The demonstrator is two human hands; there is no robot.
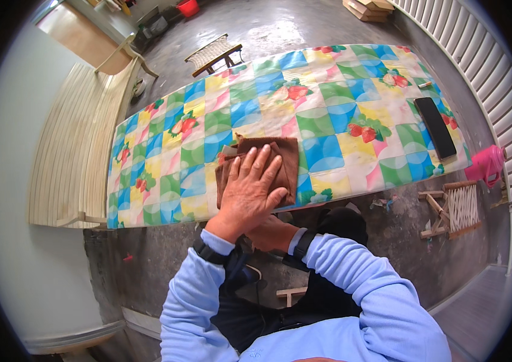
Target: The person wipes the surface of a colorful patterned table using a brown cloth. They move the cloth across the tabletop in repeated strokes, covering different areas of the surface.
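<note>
My left hand (249, 190) lies palm down, fingers somewhat spread, on a folded brown cloth (288, 158) near the front edge of the table. A small grey piece (229, 151) shows at the cloth's left side. Below the table's edge is my right hand (270, 234), partly hidden behind my left hand and wrist; its fingers cannot be made out. Under the cloth is a tablecloth (346, 167) with a check pattern and strawberries.
A black smartphone (435, 128) and a small white stick (424, 84) lie at the table's right end. A pink bottle (485, 165) stands beyond that edge. Folding stools (462, 206) are on the floor, a slatted wooden bench (73, 154) at left, a radiator (477, 63) at right.
</note>
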